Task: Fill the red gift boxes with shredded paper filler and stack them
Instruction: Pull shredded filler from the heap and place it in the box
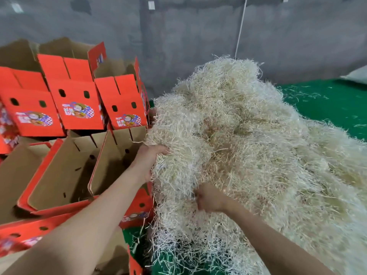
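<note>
A big heap of pale shredded paper filler (248, 139) fills the right half of the view. My left hand (149, 161) grips a clump of filler at the heap's left edge, fingers sunk into the strands. Lower down, my right hand (208, 197) is curled round another tuft of filler, its fingertips hidden in it. Open red gift boxes (77, 108) with brown insides stand in rows to the left. One open box (111, 161) lies tilted right beside my left hand, with no filler visible in it.
More red boxes (25, 233) lie tipped near my left forearm. The floor is a green mat (325, 108) with stray strands on it. A grey wall (178, 26) stands behind, with a white cord (240, 26) hanging down it.
</note>
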